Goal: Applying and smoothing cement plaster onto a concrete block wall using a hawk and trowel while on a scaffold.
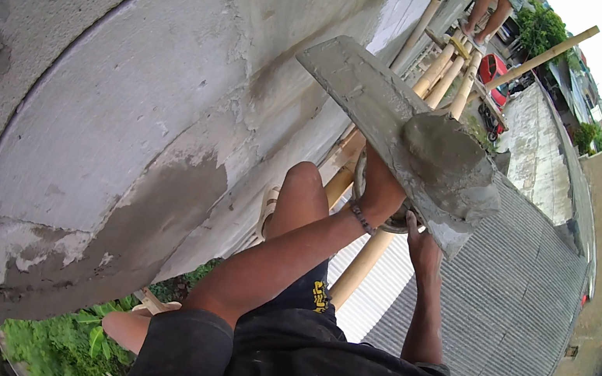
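Observation:
A long flat plastering float, coated in grey wet mortar, is tilted in front of me. A thick heap of mortar sits on its right end. My left hand, with a beaded bracelet at the wrist, reaches up beneath the float and is closed on it; the float hides its fingers. Under the float is a round bucket, mostly covered, with part of its rim showing. My right hand is closed at the bucket's rim, thumb up, its other fingers mostly hidden.
A block wall, partly smeared with wet mortar, rises on my left. Bamboo poles run beneath me and ahead; another person's legs stand farther along them. Corrugated roofing lies below right; a slanting pole sticks out ahead.

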A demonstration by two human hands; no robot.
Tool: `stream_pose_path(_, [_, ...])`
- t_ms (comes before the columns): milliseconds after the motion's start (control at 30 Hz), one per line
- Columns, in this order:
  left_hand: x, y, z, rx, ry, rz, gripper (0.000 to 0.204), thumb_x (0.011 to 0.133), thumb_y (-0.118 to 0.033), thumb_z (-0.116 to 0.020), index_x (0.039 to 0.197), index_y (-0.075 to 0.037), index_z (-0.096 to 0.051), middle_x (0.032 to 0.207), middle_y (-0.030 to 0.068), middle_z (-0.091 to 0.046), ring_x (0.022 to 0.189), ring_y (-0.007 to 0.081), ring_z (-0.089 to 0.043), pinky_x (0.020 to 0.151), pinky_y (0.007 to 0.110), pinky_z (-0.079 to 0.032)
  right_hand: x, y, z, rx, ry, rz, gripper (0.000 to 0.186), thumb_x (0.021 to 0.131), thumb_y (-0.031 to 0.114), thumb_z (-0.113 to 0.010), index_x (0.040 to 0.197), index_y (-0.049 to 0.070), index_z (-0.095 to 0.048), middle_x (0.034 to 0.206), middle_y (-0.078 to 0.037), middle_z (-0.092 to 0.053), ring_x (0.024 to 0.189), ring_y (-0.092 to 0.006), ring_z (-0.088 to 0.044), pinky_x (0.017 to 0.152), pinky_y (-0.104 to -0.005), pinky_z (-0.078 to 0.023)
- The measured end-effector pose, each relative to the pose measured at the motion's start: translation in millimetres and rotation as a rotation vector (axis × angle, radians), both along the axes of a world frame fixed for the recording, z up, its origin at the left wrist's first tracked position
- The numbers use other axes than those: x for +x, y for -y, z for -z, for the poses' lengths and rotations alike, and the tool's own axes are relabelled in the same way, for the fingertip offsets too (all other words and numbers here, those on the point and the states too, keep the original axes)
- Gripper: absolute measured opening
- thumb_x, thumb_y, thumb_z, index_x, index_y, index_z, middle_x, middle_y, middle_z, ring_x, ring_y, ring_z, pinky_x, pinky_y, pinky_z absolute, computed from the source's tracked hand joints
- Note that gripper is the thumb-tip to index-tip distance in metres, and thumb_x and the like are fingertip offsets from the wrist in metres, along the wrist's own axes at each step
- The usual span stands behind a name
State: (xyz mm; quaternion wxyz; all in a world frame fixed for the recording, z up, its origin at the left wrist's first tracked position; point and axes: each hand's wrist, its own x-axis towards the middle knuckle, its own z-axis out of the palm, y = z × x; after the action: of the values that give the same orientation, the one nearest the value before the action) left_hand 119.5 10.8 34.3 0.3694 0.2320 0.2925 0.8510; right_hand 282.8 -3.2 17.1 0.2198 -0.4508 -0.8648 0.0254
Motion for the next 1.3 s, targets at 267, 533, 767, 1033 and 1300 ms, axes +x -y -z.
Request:
stream_pose_path(267, [-1.5, 68.9, -13.5, -0.076, -0.053, 0.022, 0.055, 0.071, -0.005, -0.066, 0.115, 0.002, -0.033, 0.113, 0.012, -0.044, 0.106, 0.0194, -0.043, 0.092, 0.032, -0.034, -83.9, 89.2, -41.1, -1.023, -1.158, -0.422, 0.057, 0.082, 0.024, -0.046, 0.129, -0.001, -0.026, 0.129, -0.016, -0.036, 0.12, -0.0253, -0.035, 0.099, -0.0361, -0.027])
stream_pose_path(533, [-6.8, 129.5, 8.1, 0.032, 0.031, 0.034, 0.052, 0.082, -0.018, -0.056, 0.125, -0.001, -0.033, 0.123, 0.0121, -0.043, 0.112, 0.0222, -0.042, 0.093, 0.037, -0.033, -111.2, 106.2, -56.7, -0.8, -1.222, -0.345, 0.047, 0.09, 0.036, -0.035, 0.127, 0.006, -0.035, 0.129, -0.01, -0.038, 0.117, -0.027, -0.038, 0.098, -0.0407, -0.031])
stream_pose_path(767, [-30.5, 180.4, -4.2, -0.793, -1.124, -0.593, 0.03, 0.083, -0.014, -0.053, 0.11, -0.001, -0.052, 0.11, 0.0166, -0.054, 0.105, 0.031, -0.048, 0.091, 0.042, -0.033, -155.5, 102.2, -55.7, -1.468, -1.743, -0.376, 0.042, 0.091, 0.029, -0.04, 0.125, 0.006, -0.036, 0.125, -0.009, -0.042, 0.114, -0.0255, -0.041, 0.097, -0.0397, -0.034])
stream_pose_path(1033, [-78.2, 208.2, 120.9, -0.778, -0.452, -0.466, 0.035, 0.086, -0.014, -0.049, 0.114, 0.006, -0.046, 0.119, 0.0152, -0.049, 0.109, 0.0255, -0.045, 0.092, 0.036, -0.033, -222.6, 108.8, 26.7, -1.684, -1.59, -0.285, 0.037, 0.088, 0.025, -0.047, 0.118, 0.003, -0.044, 0.114, -0.011, -0.052, 0.103, -0.0258, -0.05, 0.092, -0.0404, -0.04])
stream_pose_path(1300, [-112.5, 215.8, 251.9, -1.01, -0.268, -0.358, 0.044, 0.087, -0.028, -0.045, 0.119, 0.003, -0.046, 0.125, 0.0185, -0.045, 0.118, 0.0289, -0.039, 0.098, 0.035, -0.028, -269.6, 102.5, 224.9, -2.007, -1.656, -0.047, 0.038, 0.09, 0.028, -0.042, 0.118, 0.002, -0.045, 0.118, -0.014, -0.051, 0.104, -0.0279, -0.052, 0.091, -0.0421, -0.042])
